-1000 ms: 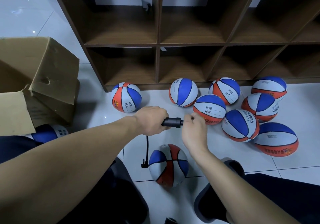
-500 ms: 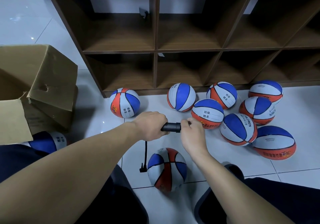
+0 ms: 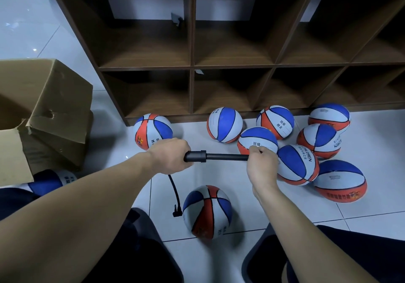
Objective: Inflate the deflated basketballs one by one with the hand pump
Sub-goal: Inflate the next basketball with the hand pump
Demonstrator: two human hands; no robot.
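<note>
In the head view, the pump (image 3: 206, 156) was held level above the floor (image 3: 361, 212). Its barrel was gripped by the left hand (image 3: 169, 159), fingers curled round it, while the handle end of the drawn-out rod was clasped by the right hand (image 3: 262, 165). A hose (image 3: 174, 191) hung from the barrel to the ball (image 3: 207, 211) lying below and between the hands, near the knees. Eight more balls were seen by the shelf (image 3: 190, 68), and a box (image 3: 43, 111) at the left.
</note>
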